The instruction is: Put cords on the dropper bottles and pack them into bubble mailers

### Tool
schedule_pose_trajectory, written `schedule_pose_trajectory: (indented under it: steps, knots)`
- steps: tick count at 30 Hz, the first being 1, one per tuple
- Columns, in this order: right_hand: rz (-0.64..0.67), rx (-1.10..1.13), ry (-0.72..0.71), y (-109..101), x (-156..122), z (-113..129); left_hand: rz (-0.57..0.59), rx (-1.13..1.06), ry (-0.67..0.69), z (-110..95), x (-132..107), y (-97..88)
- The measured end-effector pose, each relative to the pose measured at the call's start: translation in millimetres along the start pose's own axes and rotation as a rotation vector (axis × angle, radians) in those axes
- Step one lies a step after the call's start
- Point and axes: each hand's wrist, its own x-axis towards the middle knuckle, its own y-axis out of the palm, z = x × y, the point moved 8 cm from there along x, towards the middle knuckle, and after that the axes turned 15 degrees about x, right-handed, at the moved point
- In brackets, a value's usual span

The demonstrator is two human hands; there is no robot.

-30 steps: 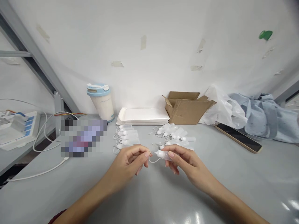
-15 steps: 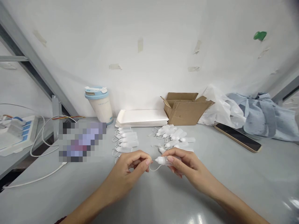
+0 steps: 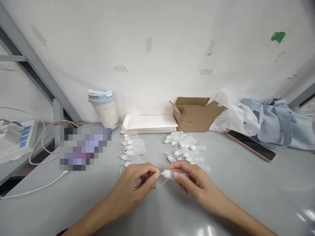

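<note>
The left hand and the right hand faced each other above the worktop, a smooth grey sheet with a dull gloss. The right hand gripped the bottle between thumb and fingers. The bottle was a slim cylinder of translucent plastic with an opaque white conical nozzle; it lay roughly horizontal, its nozzle directed at the left hand. A fine metal needle projected from the nozzle to the left fingertips. The left thumb and forefinger were closed on the end of a thin, flexible strap, which sagged in a curve between the hands; the part inside the pinch was hidden.

Just beyond the left hand, similar bottles lay in a row, straps looped to the left. Beyond the right hand lay a looser cluster of the same type. Farther out, between the hands, was a flat stack of smooth white rectangular pieces. Beside it, beyond the right hand, stood an open box of matt brown cardboard with splayed flaps.
</note>
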Motion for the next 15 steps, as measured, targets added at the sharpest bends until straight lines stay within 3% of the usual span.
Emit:
schedule_pose_trajectory:
  steps: [6, 11, 13, 15]
  knots:
    - [-0.044, -0.176, -0.145, -3.7, 1.6, 11.4, -0.034, 0.012, -0.073, 5.6, 0.9, -5.4]
    - [-0.181, -0.507, -0.646, 1.4, -15.7, 36.3, -0.132, -0.058, -0.208, 14.7, -0.4, -25.6]
    - [-0.204, -0.614, -0.796, 8.7, -25.1, 40.3, -0.065, -0.143, -0.223, 16.3, 0.5, -22.5]
    - [-0.195, -0.668, -0.842, 15.3, -29.0, 40.0, 0.055, -0.254, -0.203, 14.3, 1.7, -12.2]
